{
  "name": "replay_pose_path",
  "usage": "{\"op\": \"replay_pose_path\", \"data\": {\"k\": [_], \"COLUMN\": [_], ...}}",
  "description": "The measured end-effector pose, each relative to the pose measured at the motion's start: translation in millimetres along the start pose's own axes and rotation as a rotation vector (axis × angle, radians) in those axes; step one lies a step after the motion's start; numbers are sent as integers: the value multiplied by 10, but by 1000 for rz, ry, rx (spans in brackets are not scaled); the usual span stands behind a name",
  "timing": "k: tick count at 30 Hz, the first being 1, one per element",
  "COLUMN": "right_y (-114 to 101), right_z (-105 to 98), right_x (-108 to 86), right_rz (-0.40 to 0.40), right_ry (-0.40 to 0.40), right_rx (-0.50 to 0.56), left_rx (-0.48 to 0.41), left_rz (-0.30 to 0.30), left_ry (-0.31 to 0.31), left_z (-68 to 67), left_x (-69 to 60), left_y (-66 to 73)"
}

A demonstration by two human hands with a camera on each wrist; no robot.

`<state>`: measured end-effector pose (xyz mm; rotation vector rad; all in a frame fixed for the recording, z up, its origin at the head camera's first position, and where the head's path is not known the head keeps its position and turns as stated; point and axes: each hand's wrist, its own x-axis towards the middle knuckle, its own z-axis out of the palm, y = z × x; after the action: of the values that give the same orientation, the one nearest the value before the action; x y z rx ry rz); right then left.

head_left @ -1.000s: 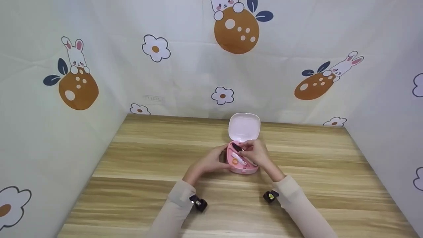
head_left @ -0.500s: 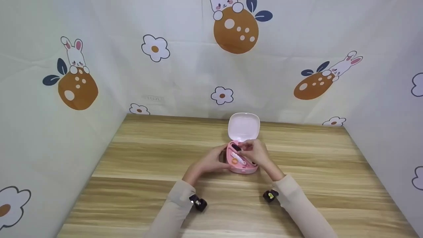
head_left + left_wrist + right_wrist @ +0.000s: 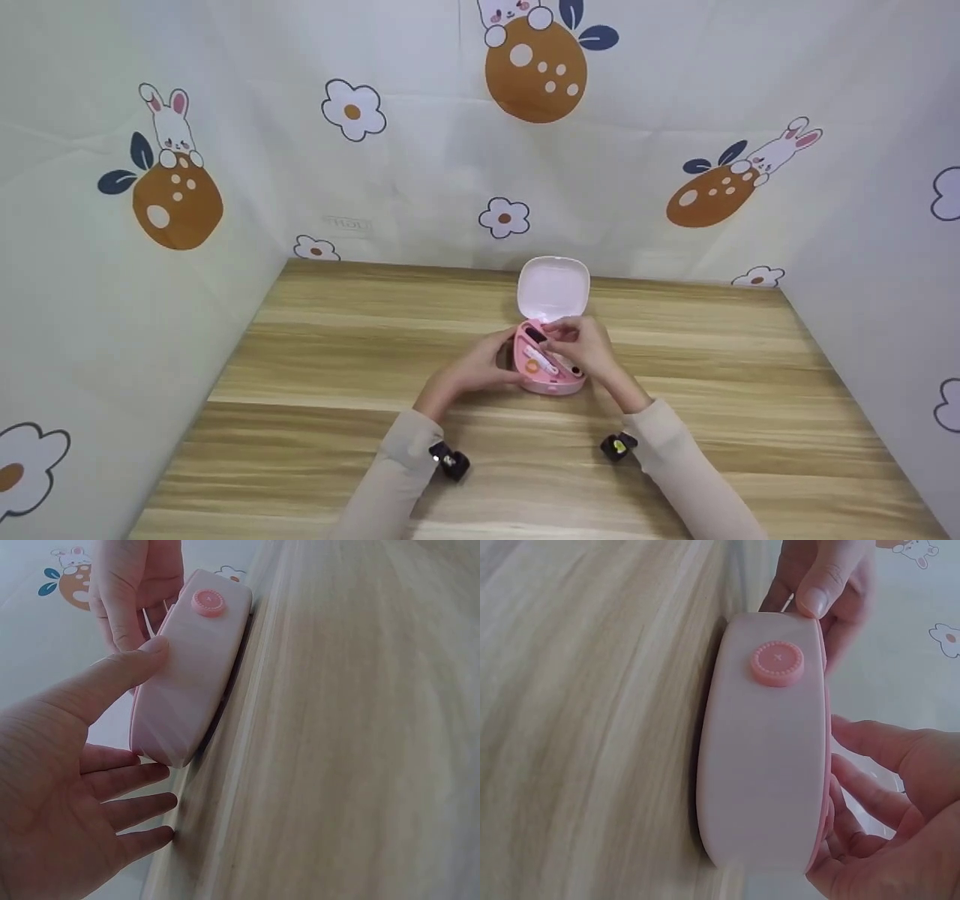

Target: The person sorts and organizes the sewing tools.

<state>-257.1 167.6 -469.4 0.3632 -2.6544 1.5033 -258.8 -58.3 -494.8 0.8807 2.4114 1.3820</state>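
Note:
A small pink-and-white case stands with its pale lid raised on the table. My left hand holds the case's left side, the thumb resting on the front rim, as the left wrist view shows. My right hand reaches over the case's right side with curled fingers and fingertips inside; whatever lies under them is hidden. Visible in the compartments are a black object, a white patterned slim piece, an orange ring shape and a black-tipped item. A round pink button marks the case's front.
The wood-grain table reaches back to a curtain printed with rabbits and flowers, which also closes both sides. Black wrist cameras hang at the left cuff and the right cuff.
My right hand has shifted slightly to the right, leaving more of the black-tipped item at the case's right showing. The left hand and case stay put.

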Motion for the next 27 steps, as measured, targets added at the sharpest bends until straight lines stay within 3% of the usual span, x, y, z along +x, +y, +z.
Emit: {"op": "replay_pose_path", "data": {"k": [4,11,27], "right_y": [-13,-61,-6], "right_z": [-35,-137,-429], "right_x": [-13,-73,-266], "right_rz": [-17,48,45], "right_ry": [5,21,-12], "right_rx": [-10,-58,-11], "left_rx": [10,8,9], "left_rz": [-5,6,-20], "left_ry": [2,7,1], "left_z": [-4,-4,3], "left_x": [2,4,0], "left_y": [4,9,-20]}}
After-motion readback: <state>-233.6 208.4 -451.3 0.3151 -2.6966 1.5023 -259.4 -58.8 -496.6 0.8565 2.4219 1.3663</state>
